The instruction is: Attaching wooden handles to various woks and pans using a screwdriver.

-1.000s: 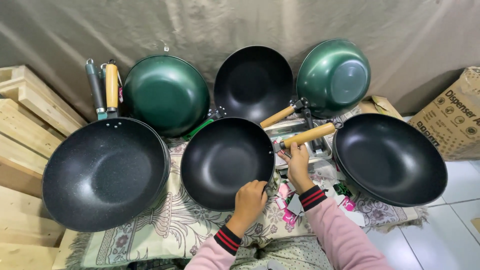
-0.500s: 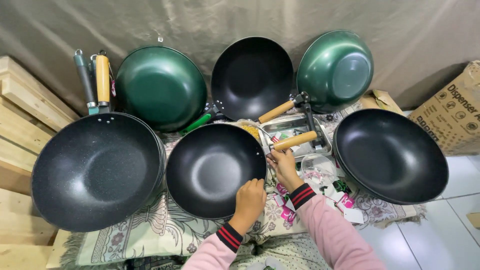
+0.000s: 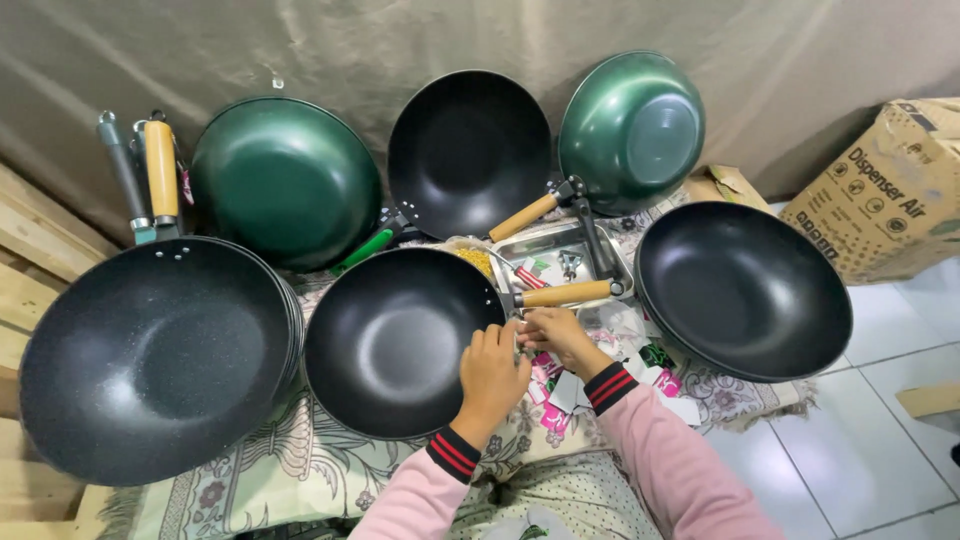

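A black wok with a wooden handle lies on a patterned cloth in the middle. My left hand rests on its right rim, fingers curled over the edge. Close beside it, my right hand sits just under the handle's base, its fingertips bunched towards the left hand. Whether those fingers pinch anything is hidden. Both arms wear pink sleeves with striped cuffs.
A large speckled wok lies left, another black wok right. Two green woks and a black one lean on the curtain. A metal tray, paper tags, a cardboard box and wooden planks surround them.
The middle wok has turned, so its wooden handle now lies nearly level instead of pointing up and right. My two hands have come together at the rim by the handle's base.
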